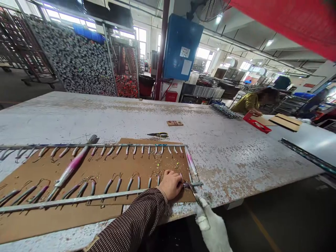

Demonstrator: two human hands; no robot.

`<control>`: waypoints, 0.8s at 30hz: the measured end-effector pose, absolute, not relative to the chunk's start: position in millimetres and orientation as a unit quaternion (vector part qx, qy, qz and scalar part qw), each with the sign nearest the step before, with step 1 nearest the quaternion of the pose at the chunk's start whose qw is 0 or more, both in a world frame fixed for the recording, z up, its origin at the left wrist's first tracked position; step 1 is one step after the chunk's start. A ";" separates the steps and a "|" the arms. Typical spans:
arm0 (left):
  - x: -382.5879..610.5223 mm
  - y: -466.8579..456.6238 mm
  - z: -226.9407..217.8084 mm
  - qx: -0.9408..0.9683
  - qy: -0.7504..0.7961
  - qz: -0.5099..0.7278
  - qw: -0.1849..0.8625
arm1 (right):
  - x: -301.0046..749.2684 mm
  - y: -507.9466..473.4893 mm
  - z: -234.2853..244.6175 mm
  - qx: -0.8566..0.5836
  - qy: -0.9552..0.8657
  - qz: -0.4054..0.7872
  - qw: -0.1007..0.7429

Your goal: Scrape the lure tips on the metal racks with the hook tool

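A metal rack [126, 193] with several grey and pink sleeved prongs ending in bent wires lies on brown cardboard [105, 213]. My bare left hand [171, 184], in a brown checked sleeve, is closed over the lower bar near its right end. The exact spot between its fingertips is hidden. In a white glove, my right hand [214, 225] is wrapped round a slim metal hand tool [193, 192]. Its tip meets the bar beside my left fingers; what kind of tool it is cannot be made out. Small yellowish scraps lie around the prongs.
Black-and-yellow pliers [158, 134] and a small wooden block [175, 123] lie beyond the rack on the worn white table [126, 115]. To the far right, a person [248, 102] leans near a red frame [257, 125]. Dark strips [309, 154] rest by the right edge.
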State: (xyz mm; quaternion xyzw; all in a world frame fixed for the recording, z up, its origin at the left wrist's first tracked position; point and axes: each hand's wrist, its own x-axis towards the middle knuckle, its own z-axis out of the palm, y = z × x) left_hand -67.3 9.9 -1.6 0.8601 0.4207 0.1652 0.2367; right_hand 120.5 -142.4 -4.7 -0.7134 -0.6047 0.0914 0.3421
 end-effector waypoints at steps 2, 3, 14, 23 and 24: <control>-67.1 9.4 -1.4 0.860 0.422 0.171 0.231 | 122.8 -143.5 -4.8 -0.698 -0.596 0.116 0.379; -67.0 9.3 -1.5 0.860 0.423 0.174 0.229 | 123.7 -144.2 -5.0 -0.690 -0.591 0.118 0.401; -67.0 10.4 -6.0 0.859 0.423 0.182 0.222 | 122.7 -144.0 -10.2 -0.666 -0.622 0.092 0.401; -67.3 10.0 -4.8 0.864 0.414 0.186 0.218 | 125.5 -140.8 -6.3 -0.677 -0.624 0.074 0.383; -67.4 9.9 -4.4 0.862 0.417 0.186 0.220 | 125.0 -140.2 -6.8 -0.677 -0.637 0.064 0.363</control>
